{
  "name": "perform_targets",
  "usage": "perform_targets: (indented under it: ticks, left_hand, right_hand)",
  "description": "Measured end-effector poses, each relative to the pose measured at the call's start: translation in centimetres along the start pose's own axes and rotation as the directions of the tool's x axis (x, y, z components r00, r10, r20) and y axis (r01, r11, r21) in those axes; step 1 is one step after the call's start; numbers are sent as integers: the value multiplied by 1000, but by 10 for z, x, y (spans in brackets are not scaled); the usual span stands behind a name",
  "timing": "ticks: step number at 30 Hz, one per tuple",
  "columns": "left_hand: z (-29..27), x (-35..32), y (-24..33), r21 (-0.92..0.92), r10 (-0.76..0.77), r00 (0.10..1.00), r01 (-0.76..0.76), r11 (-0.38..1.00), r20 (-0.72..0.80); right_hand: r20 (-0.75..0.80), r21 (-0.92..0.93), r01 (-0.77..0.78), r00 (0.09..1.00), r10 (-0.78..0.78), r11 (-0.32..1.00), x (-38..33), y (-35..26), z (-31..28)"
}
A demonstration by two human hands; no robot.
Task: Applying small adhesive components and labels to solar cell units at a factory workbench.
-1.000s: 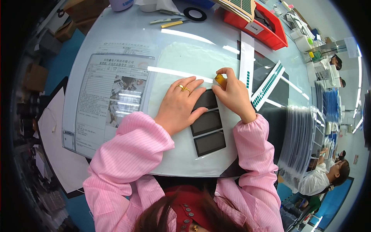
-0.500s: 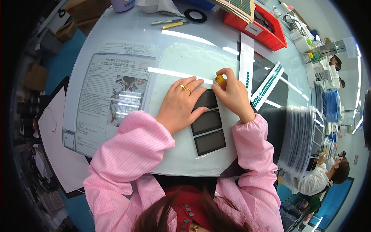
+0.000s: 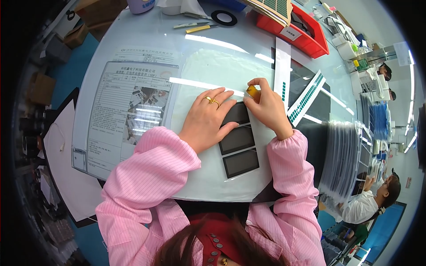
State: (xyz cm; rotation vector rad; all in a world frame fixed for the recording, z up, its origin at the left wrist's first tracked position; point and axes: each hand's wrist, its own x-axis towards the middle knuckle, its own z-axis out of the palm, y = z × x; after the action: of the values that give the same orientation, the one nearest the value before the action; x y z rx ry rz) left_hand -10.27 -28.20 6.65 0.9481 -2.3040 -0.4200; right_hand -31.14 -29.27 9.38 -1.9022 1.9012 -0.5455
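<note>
Several dark rectangular panels with black borders lie in a column on a pale sheet (image 3: 199, 177); the middle panel (image 3: 238, 139) and the nearest panel (image 3: 241, 163) show best. My left hand (image 3: 207, 116), with gold rings, rests flat over the left part of the farthest panel (image 3: 238, 114), fingers spread. At that panel's far right corner, my right hand (image 3: 268, 108) pinches a small amber-yellow block (image 3: 253, 91) between thumb and forefinger. What the block is, and whether it touches the panel, I cannot make out.
Right of my right hand lie white strips with green pieces (image 3: 307, 98) (image 3: 282, 66). A red bin (image 3: 306, 35) stands at the far right, a black tape roll (image 3: 224, 17) and a yellow pen-like tool (image 3: 201, 29) far back. A printed sheet (image 3: 128, 106) lies left; clear stacked sheets (image 3: 339, 159) stand right.
My hands, the amber block and the panels keep their places. In the background at right, the person in white has shifted, with the head raised a little.
</note>
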Motion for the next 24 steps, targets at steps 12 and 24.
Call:
perform_targets:
  ticks: [12,24]
  left_hand:
    - [0,-1,0,-2,-4,1000,4,1000,3]
    - [0,-1,-1,-18,-6,1000,6,1000,3]
  right_hand:
    - [-9,-49,-16,1000,16,999,1,-4,0]
    - [-217,93,241,952,-217,966,-33,5,15]
